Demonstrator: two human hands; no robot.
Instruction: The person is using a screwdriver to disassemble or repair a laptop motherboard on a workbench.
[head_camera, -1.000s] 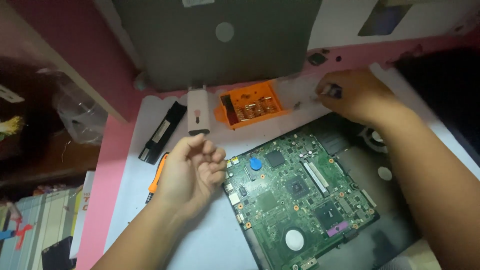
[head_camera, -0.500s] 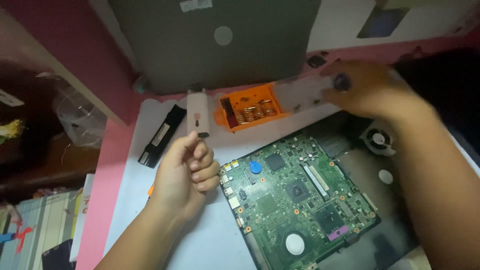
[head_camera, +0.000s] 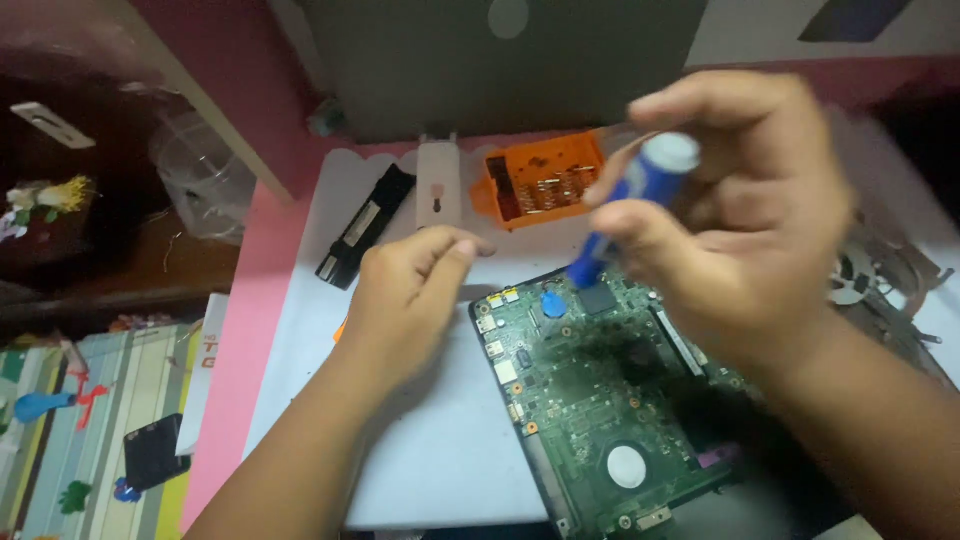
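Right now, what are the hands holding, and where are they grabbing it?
The right hand holds a blue screwdriver by its handle, near the white cap. The left hand holds nothing that shows; it rests beside the green circuit board.

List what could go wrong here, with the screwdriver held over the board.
1. The right hand holds the blue screwdriver tilted, tip just above the green board; a slip could scratch parts near the blue disc.
2. The left hand rests beside the board, not on it, so the board may shift under pressure.
3. The open orange bit case sits close behind the hands and could get knocked.
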